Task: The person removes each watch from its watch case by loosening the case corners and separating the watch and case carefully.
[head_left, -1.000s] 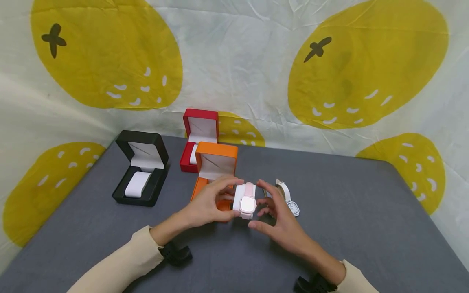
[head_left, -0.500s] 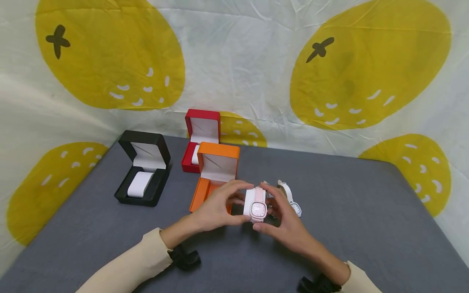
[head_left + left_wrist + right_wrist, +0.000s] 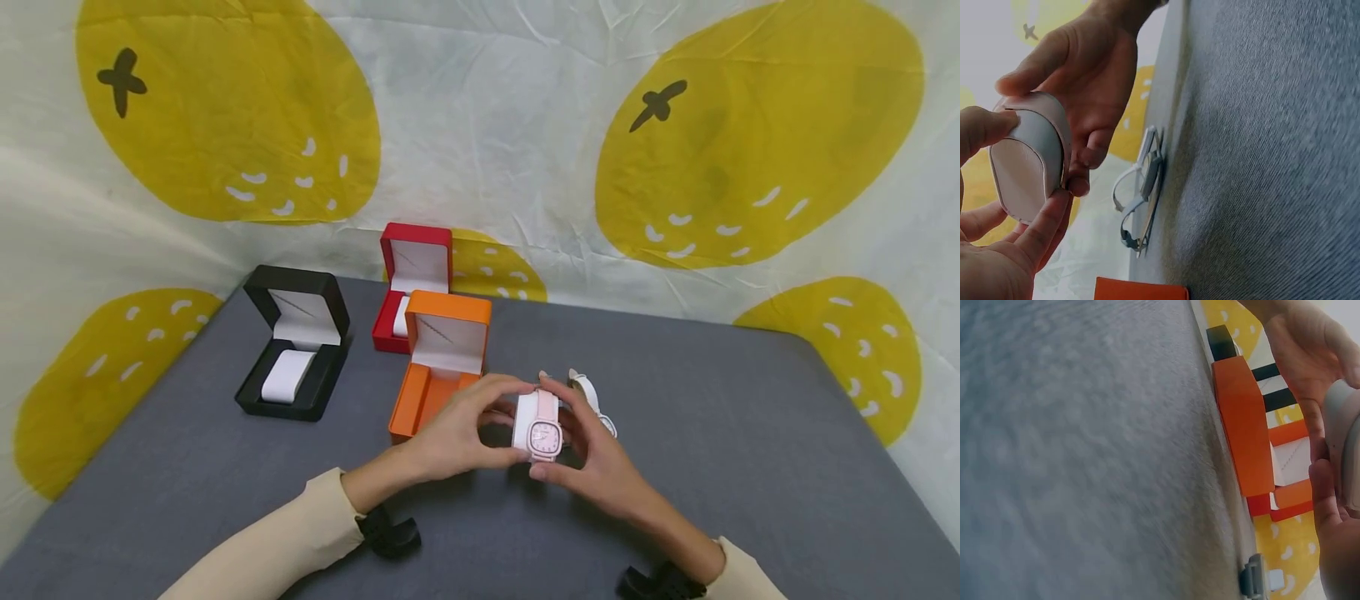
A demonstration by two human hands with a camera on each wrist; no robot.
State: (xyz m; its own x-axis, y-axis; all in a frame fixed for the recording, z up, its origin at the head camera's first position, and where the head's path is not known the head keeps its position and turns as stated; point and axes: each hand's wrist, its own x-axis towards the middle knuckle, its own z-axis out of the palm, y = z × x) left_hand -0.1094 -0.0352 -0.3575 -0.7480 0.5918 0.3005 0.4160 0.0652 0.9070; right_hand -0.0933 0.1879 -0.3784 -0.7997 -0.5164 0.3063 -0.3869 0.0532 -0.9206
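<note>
A pink watch (image 3: 545,437) is wrapped around a white watch cushion (image 3: 527,421), both held above the table in front of the orange box. My left hand (image 3: 467,427) pinches the cushion by its left end, thumb near me and fingers on the far side. On the other side my right hand (image 3: 598,454) grips the watch and cushion between thumb and fingers. In the left wrist view the cushion's flat oval end (image 3: 1019,175) faces the camera. The orange box (image 3: 408,400) stands with its lid up, its tray holding no cushion; my left hand hides part of it.
Behind my right hand lies a white-strapped watch (image 3: 587,390), with another beside it, mostly hidden. A black box (image 3: 251,392) with a white cushion stands open at left. An open red box (image 3: 389,343) stands behind the orange one. A patterned cloth (image 3: 487,125) hangs behind the table.
Both hands have moved slightly right with the watch and cushion, away from the orange box. My right fingers have closed onto the watch. The dial now faces the head camera without glare.
</note>
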